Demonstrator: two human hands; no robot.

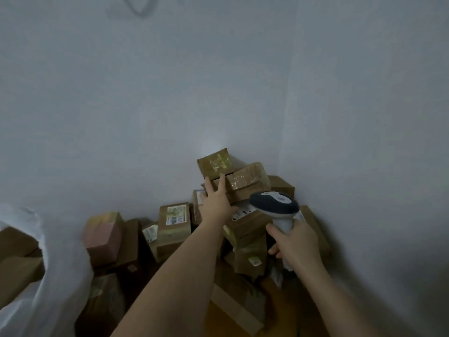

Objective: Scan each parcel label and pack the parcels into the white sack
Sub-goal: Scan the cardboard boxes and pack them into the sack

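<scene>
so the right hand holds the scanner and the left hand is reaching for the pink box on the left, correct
Not quite. The head view shows the right hand holding the scanner, but the left hand reaches the brown taped box at the top of the pile, not the pink box, which lies untouched further left.

The white sack (41,276) runs off the left and bottom edges — its mouth only partly seen. Right of it, parcel labels (175,214) are too blurred to read. The left hand (215,201) covers part of a taped box (245,181) — fingertips' contact unclear.
</scene>
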